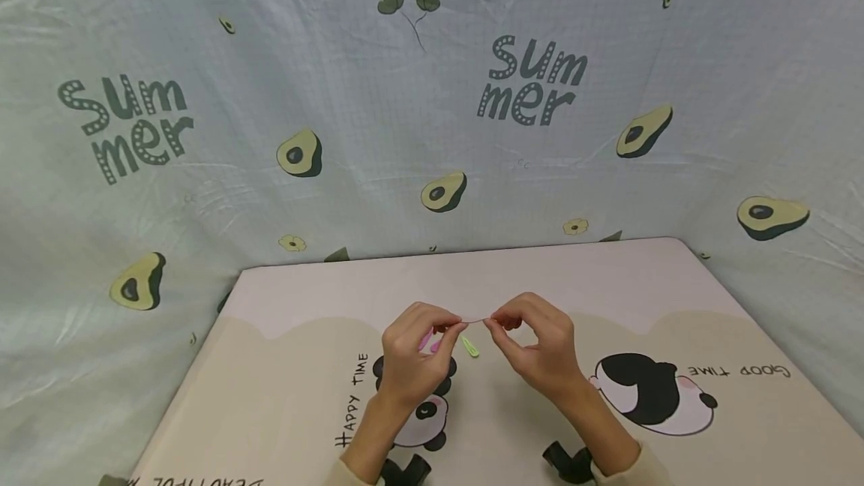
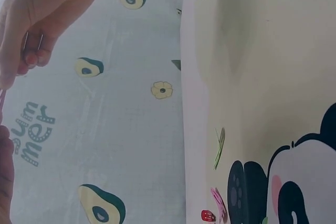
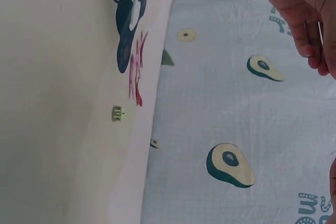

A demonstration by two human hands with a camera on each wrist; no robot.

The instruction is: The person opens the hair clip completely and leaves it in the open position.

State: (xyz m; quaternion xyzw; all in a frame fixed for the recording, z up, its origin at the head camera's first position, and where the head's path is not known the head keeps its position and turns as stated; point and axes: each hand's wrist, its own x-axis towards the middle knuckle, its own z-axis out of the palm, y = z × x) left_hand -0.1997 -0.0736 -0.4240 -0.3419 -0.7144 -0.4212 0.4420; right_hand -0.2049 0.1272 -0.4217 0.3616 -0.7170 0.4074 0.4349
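Work position: the left hand [image 1: 416,351] and the right hand [image 1: 543,342] are raised over the counter [image 1: 270,381], apart from each other; each pinches, between thumb and fingers, one end of a thin pink strand [image 1: 475,321]; the strand spans the short gap between the fingertips and looks roughly straight.

Step in hand: judged from the posture, the strand is being held out lengthwise; the next move appears to call for a firm pinch at both ends and light, even tension, since so fine a piece could slip; whether it is a closed loop or a single length cannot be told.

Nearby parts: a green clip [image 1: 469,346] lies on the counter beyond the hands; pink items [image 1: 434,343] lie partly hidden behind the left hand.

Markings: the wall cloth [image 1: 364,96] reads "SUMMER" twice, each split over two lines; the counter's covering reads "HAPPY TIME" sideways and "GOOD TIME" upside down; at the near left edge an inverted word, cut by the frame, is probably "BEAUTIFUL"; no brand or product label is legible.
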